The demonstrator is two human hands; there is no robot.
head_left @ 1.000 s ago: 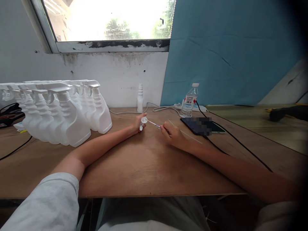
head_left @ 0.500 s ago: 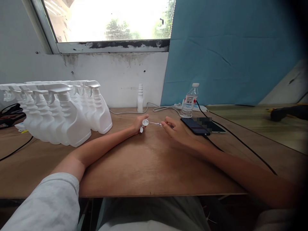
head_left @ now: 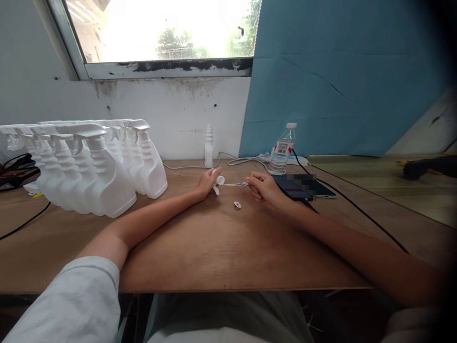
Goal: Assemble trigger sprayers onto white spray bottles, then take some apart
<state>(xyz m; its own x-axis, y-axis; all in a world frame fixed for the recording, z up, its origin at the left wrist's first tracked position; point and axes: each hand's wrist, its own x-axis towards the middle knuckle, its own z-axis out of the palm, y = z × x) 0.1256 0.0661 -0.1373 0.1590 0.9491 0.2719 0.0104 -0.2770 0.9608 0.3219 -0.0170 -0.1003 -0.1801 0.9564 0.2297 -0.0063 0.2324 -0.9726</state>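
Note:
My left hand (head_left: 207, 182) is closed around a small white spray head (head_left: 217, 182) at the far middle of the wooden table (head_left: 200, 247). A thin clear tube (head_left: 233, 184) sticks out of the head toward the right. My right hand (head_left: 263, 187) pinches the far end of that tube, fingers curled together. A small white ring-shaped washer (head_left: 237, 205) lies on the table just in front of and between the two hands.
Several white trigger spray bottles (head_left: 93, 166) stand in rows at the left. A small white bottle (head_left: 208, 146), a water bottle (head_left: 282, 149), white cables (head_left: 246, 161) and a dark phone (head_left: 303, 186) with a black cable lie at the back right, below a window.
My right hand slid left along the tube toward the spray head, then curled into a pinch. The head tilted in my left hand. A white washer now lies on the table.

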